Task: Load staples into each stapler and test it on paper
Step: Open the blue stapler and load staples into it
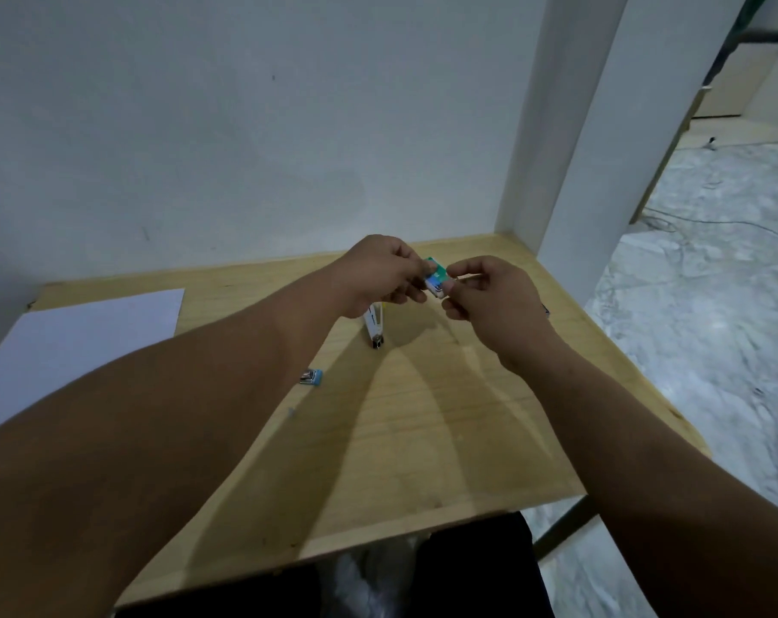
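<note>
Both hands (380, 272) on unreadable staple box (436, 278)

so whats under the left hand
A white stapler lies on the wooden table, its far end hidden beneath the left hand. Whether it is open cannot be told.

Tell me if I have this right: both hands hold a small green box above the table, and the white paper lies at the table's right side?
Not quite. The head view shows the white paper at the table's left side. The left hand and right hand do hold the small green box.
</note>
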